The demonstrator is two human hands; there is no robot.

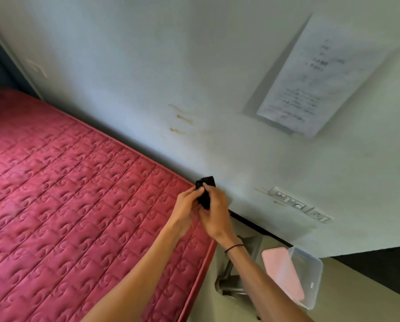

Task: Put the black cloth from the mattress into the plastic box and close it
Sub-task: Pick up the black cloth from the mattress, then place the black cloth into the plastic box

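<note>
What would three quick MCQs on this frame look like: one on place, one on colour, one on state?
1. Where is the box?
A. On the mattress
B. On the floor, right of the mattress
C. In the left hand

2. What colour is the mattress?
A. Red
B. Blue
C. Green

3. How is the cloth held?
A. Lying loose on the mattress
B. By the left hand alone
C. By both hands together

Key:
1 B, the box sits low at right past the mattress edge.
2 A, its quilted top is red.
3 C, the left hand and right hand both grip the black cloth near the wall.
</note>
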